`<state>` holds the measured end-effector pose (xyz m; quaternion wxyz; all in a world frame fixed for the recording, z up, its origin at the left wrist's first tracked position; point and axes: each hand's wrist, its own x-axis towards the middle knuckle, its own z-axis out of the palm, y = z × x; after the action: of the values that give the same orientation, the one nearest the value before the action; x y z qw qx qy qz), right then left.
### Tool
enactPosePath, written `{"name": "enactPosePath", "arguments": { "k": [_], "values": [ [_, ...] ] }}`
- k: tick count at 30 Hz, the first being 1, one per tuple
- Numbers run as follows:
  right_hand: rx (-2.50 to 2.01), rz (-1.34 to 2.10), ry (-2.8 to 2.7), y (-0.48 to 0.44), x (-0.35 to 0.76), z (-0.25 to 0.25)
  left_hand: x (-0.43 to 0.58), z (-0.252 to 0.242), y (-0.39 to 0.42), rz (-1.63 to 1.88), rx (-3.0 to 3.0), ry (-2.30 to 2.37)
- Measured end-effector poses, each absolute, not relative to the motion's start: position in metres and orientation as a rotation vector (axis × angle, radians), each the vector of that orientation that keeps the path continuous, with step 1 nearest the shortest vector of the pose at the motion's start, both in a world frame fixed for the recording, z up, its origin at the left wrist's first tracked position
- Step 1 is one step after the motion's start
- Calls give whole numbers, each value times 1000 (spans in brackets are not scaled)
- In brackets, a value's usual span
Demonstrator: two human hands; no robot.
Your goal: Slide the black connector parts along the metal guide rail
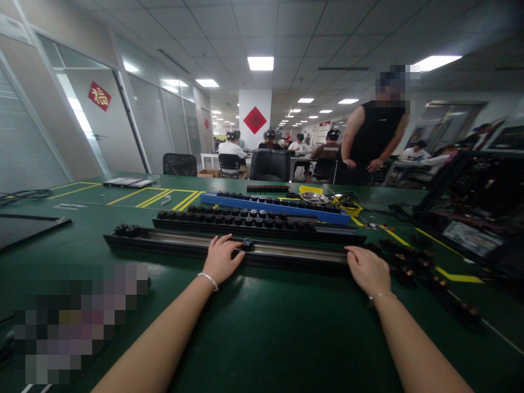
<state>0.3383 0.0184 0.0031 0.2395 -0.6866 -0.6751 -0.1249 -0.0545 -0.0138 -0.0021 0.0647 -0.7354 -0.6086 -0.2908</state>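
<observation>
A long black track rail (295,254) with a pale metal groove lies across the table in front of me. My left hand (221,262) rests over its middle, fingers spread and thumb apart, with the index fingertip beside a small black knob-like piece (247,244) standing in the groove. At the rail's right part my right hand (369,270) has its fingers curled over the edge; its thumb is hidden. A few similar black pieces (126,230) sit at the rail's left end.
Behind lie another black rail (327,233) full of black pieces and a blue rail (286,208). Loose dark parts (426,267) are scattered at right, near a dark machine (470,218). A metal dish (314,197) lies farther back. A person (376,131) stands across the table.
</observation>
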Motion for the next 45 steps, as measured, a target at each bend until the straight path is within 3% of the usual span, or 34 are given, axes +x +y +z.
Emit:
{"name": "enactPosePath", "arguments": {
  "k": [45],
  "values": [
    [-1914, -293, -1836, 16, 336, 6, -46, -1, -18, -709, -2295, -1844]
  ]
}}
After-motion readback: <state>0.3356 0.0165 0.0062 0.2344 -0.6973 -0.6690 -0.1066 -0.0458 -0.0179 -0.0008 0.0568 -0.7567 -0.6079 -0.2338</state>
